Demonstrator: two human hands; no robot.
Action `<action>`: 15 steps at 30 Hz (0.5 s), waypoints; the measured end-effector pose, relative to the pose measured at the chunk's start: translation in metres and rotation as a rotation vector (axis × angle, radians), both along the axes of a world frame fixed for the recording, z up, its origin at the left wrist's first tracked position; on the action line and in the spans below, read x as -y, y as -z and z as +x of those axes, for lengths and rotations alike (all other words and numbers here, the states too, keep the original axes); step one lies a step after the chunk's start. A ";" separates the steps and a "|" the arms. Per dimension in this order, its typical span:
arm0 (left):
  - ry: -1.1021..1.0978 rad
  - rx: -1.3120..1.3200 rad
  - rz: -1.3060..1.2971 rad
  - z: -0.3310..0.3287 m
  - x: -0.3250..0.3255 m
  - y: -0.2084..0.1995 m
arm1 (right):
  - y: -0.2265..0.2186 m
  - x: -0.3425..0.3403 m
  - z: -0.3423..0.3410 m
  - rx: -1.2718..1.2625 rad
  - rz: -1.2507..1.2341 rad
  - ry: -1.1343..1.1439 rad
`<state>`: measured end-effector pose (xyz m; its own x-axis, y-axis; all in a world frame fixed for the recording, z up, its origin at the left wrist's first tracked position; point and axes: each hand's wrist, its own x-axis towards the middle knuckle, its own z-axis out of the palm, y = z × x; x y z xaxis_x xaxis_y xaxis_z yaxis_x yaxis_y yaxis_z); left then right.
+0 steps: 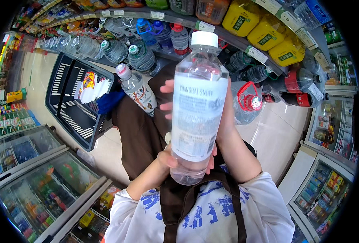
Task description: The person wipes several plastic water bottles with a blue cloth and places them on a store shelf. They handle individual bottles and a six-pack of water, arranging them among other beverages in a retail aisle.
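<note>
A clear plastic bottle [199,117] with a white cap and a pale printed label is held upright-looking in front of my chest. My left hand [167,158] grips its lower end, thumb on the near side and fingertips showing at the right edge. Behind the bottle, my right hand [227,115] supports the upper part, its fingers coming round the left side; the palm is hidden. Just left of it stands a second bottle [139,91] with a pinkish-white cap and a patterned label. To the right is a large water jug [246,105] with a red cap and handle.
A dark shopping basket [54,105] on the left holds a colourful package [91,87]. Ahead, a low shelf [171,18] carries yellow jugs [266,39], with water bottles [141,58] beneath it. Dark soda bottles [299,87] stand right. Glass-topped freezers [45,190] flank me.
</note>
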<state>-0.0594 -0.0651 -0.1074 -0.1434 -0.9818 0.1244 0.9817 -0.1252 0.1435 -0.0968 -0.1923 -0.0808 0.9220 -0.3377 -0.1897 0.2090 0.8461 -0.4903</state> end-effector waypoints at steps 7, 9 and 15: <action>-0.016 -0.465 -0.017 -0.004 0.004 -0.010 | 0.002 -0.004 0.002 0.161 0.205 -0.119; 0.011 -0.514 -0.079 -0.001 0.004 -0.006 | 0.000 -0.004 0.001 0.116 0.075 -0.115; -0.083 0.009 -0.087 0.005 0.000 0.009 | -0.002 -0.007 -0.023 -0.077 -0.204 -0.098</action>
